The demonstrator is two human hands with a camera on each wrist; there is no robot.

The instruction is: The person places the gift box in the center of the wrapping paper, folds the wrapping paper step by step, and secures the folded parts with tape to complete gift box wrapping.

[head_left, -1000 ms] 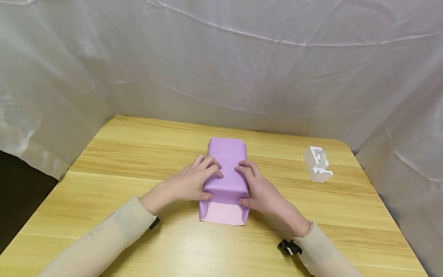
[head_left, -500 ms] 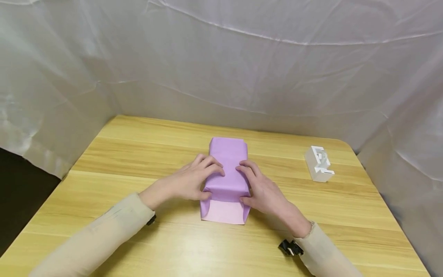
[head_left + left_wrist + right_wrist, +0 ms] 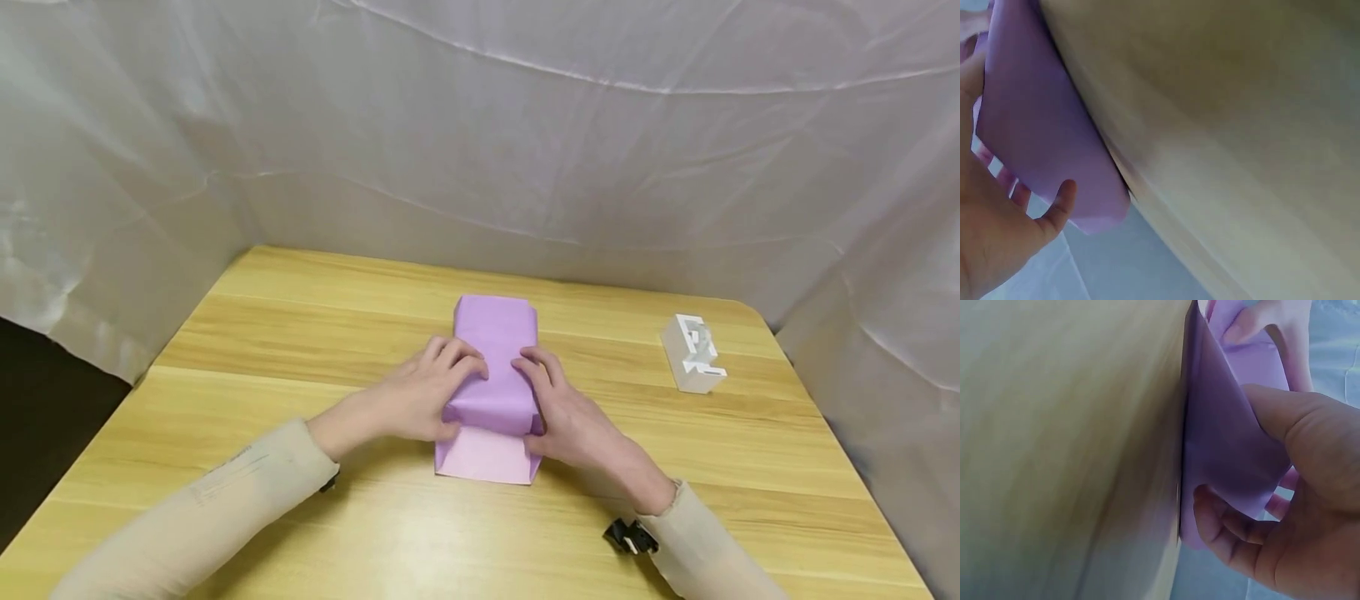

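A box wrapped in purple paper (image 3: 495, 325) lies on the table, its long side pointing away from me. At its near end a paper flap (image 3: 483, 457) sticks out, pale pink inside, with purple folds at both sides. My left hand (image 3: 416, 396) grips the left side, fingers bent over the top and thumb at the near left corner. From the right, my right hand (image 3: 573, 421) holds it likewise, its thumb at the right fold of the flap. In the right wrist view the thumb presses along the edge of the purple paper (image 3: 1229, 437).
A white tape dispenser (image 3: 692, 354) stands at the right of the wooden table (image 3: 300, 333). Pale cloth (image 3: 480, 150) hangs round the back and sides. A small black device (image 3: 630, 536) sits at the right cuff.
Both thumbs have shifted slightly at the near end, the right one downward. The flap's side folds look tucked in flatter, and more of its pink inside shows. The box stays in place.
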